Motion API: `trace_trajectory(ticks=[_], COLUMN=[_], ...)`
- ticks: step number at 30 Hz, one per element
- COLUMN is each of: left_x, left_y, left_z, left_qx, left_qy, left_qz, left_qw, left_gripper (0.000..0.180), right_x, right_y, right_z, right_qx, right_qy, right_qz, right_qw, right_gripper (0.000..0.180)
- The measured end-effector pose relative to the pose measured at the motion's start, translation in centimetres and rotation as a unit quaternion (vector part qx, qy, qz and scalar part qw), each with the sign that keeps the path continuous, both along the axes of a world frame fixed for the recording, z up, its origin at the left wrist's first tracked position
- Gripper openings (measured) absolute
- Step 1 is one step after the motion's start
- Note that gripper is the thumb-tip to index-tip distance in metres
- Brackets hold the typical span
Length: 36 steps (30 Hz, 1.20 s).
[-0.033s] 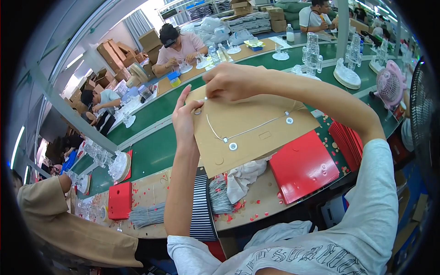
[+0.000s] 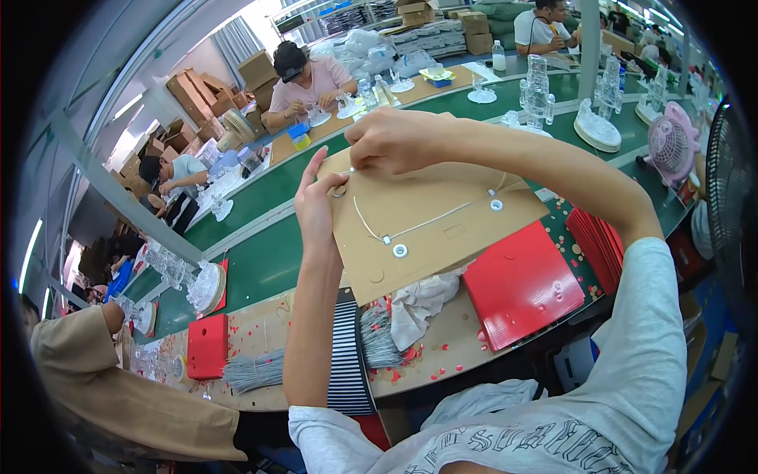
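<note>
A tan cardboard sheet (image 2: 418,268) is held tilted above the workbench. My left hand (image 2: 317,207) grips its far-left corner, with the thumb over the face and a finger raised behind. At that same corner the fingers of my right hand (image 2: 399,142) are pinched together on a thin white cord, of which only a short end shows. More white cord (image 2: 433,220) runs across the sheet, passing through small white clips. A white ring (image 2: 400,250) sits near one clip, and another white ring (image 2: 497,205) near the other.
Below lie a stack of red sheets (image 2: 521,284), a white cloth (image 2: 422,308), a bundle of grey wires (image 2: 257,370) and a striped box (image 2: 347,347). Beyond runs a green conveyor (image 2: 264,268) carrying clear plastic assemblies (image 2: 537,95). Fans stand at right; a co-worker's sleeve (image 2: 75,340) is close at left.
The cardboard and both hands have shifted very slightly left. Both hands keep the same grip.
</note>
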State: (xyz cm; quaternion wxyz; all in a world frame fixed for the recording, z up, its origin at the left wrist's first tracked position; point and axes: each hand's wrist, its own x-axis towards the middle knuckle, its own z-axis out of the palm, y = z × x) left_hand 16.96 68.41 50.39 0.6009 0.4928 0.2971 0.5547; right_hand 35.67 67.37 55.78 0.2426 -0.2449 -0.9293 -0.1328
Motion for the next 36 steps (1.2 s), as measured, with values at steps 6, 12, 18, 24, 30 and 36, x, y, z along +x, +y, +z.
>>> trace_trajectory(ticks=[6, 12, 18, 24, 30, 36], left_x=[-1.5, -2.0, -1.4, -1.3, -1.8, 0.2], left_y=[0.2, 0.3, 1.4, 2.9, 2.7, -0.2], left_z=[-0.5, -0.8, 0.8, 0.4, 2.3, 3.3], left_qx=[0.056, 0.198, 0.328, 0.291, 0.265, 0.372], left_qy=[0.055, 0.154, 0.192, 0.200, 0.271, 0.451], left_qz=[0.005, 0.082, 0.080, 0.092, 0.046, 0.194], left_qw=[0.997, 0.965, 0.921, 0.931, 0.924, 0.787], left_gripper=[0.037, 0.026, 0.012, 0.013, 0.014, 0.012], right_x=[0.2, 1.3, 5.0, 6.0, 6.1, 6.6], right_y=[-0.4, -1.5, -7.5, -16.1, -15.7, -15.2], right_z=[-0.5, -0.9, -0.6, -5.5, -5.6, -5.4], right_qx=[-0.023, -0.007, 0.017, -0.017, -0.101, -0.122], right_qy=[0.086, 0.068, 0.026, 0.277, 0.365, 0.308], right_qz=[0.034, 0.017, -0.215, -0.412, -0.378, -0.369], right_qw=[0.995, 0.998, 0.976, 0.868, 0.845, 0.868], right_gripper=[0.007, 0.008, 0.043, 0.052, 0.054, 0.059])
